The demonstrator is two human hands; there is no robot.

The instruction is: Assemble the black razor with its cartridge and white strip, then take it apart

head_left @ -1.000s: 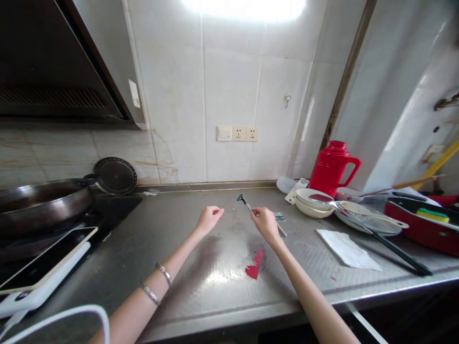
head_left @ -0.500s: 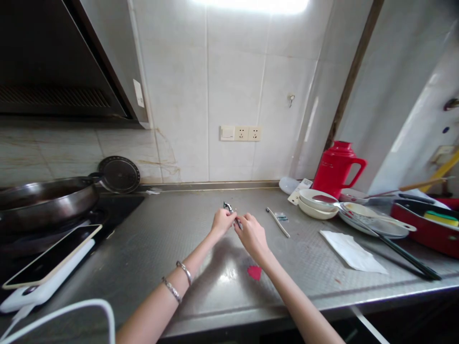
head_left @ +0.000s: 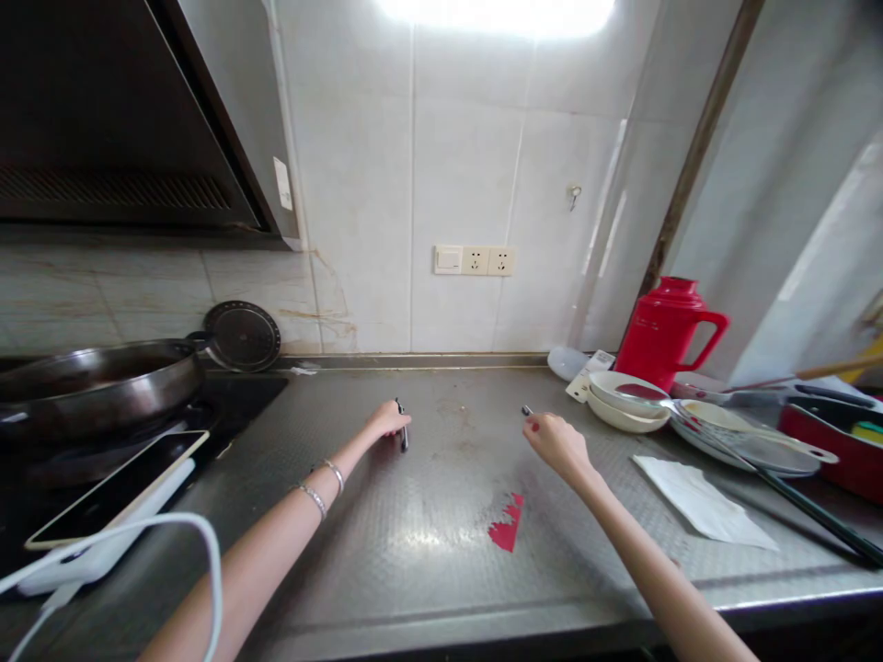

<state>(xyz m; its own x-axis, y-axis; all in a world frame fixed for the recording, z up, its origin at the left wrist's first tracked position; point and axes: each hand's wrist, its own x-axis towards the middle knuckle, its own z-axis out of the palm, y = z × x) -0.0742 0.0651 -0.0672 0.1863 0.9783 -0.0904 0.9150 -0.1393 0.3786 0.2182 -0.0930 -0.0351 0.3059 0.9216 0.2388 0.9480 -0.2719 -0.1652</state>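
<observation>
My left hand (head_left: 388, 420) is closed around a slim silver-and-dark metal tool (head_left: 405, 438), low over the left-middle of the steel counter. The tool's ends show above and below the fingers, and its exact kind is unclear. To the right, my right hand (head_left: 557, 443) is curled with its back up. From its fingertips pokes the dark, silvery tip of a slim stick (head_left: 526, 411); the palm hides the rest. Between my forearms lies a ragged red scrap (head_left: 508, 526), flat on the counter (head_left: 414, 561).
At left, a steel pan (head_left: 97, 391) sits on the black hob, with a phone (head_left: 117, 487) and white cable nearby. Stacked bowls (head_left: 624, 418), a red thermos (head_left: 666, 336), a white napkin (head_left: 700, 501) and a dark-handled utensil (head_left: 804, 506) occupy the right side.
My hands have parted from the middle: the left went left with the metal tool, the right moved right, over where the pale stick lay. More of the red scrap shows. The view has shifted slightly.
</observation>
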